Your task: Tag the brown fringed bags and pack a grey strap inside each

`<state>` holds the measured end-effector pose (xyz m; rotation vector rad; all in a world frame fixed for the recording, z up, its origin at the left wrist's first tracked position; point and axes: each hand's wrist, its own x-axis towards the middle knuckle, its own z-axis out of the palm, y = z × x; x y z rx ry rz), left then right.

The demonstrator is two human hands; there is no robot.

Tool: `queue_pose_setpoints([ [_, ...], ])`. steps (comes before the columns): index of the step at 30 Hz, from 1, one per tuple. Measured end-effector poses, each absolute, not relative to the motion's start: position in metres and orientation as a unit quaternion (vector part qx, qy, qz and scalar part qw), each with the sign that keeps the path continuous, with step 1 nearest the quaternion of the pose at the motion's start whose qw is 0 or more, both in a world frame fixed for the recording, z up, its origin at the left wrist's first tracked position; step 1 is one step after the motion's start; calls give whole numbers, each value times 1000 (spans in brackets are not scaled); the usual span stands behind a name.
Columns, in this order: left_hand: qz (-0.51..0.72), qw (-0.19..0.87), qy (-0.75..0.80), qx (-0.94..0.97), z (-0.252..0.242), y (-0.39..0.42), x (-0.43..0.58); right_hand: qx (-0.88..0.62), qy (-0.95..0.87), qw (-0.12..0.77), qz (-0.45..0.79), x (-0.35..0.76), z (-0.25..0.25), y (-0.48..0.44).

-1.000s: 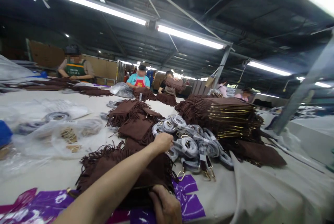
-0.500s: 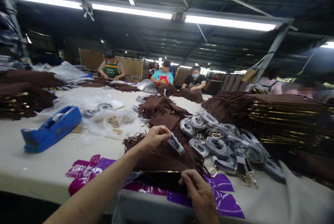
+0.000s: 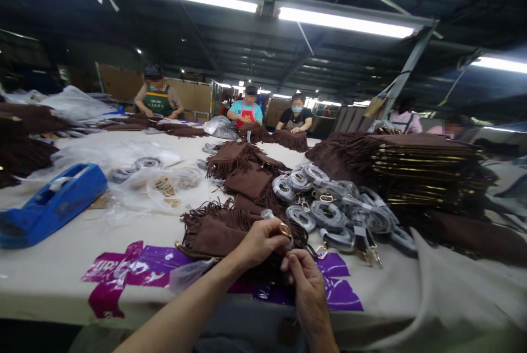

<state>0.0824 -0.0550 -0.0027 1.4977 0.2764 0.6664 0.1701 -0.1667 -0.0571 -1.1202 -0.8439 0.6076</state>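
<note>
My left hand (image 3: pixel 261 244) is closed in a pinch on a small gold metal clasp (image 3: pixel 285 229). In the earlier frame a clear plastic-wrapped piece hangs from it; now a bit of that wrap shows behind my fingers. My right hand (image 3: pixel 305 281) is closed just below and right of the clasp, its fingertips at the edge of a brown fringed bag (image 3: pixel 214 232); exactly what they pinch is hidden. This bag lies at the table's front, its near edge partly lifted and dark beneath my hands. Right beside it lie several coiled straps (image 3: pixel 333 214) in plastic wrap with gold hooks.
A blue tape dispenser (image 3: pixel 53 205) stands at left, beside plastic bags (image 3: pixel 164 188) holding gold hardware. Brown bags with gold zippers are stacked (image 3: pixel 424 169) at right. Purple tape (image 3: pixel 156 265) sticks along the table (image 3: pixel 49 279) front. Co-workers (image 3: pixel 158 97) work across the table.
My left hand has come down and right with the clasp, close to my right hand. The bag's near edge has shifted under my hands. The view has swung slightly right.
</note>
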Motion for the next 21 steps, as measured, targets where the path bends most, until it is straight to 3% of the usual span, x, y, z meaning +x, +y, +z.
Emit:
queue_pose_setpoints([
  [8, 275, 569, 130, 764, -5, -54, 81, -470, -351, 759, 283, 168, -60, -164],
  [14, 307, 412, 78, 854, -6, -56, 76, -484, -351, 753, 275, 167, -57, -163],
  [21, 366, 377, 58, 849, -21, -60, 76, -486, -357, 747, 279, 166, -59, -161],
])
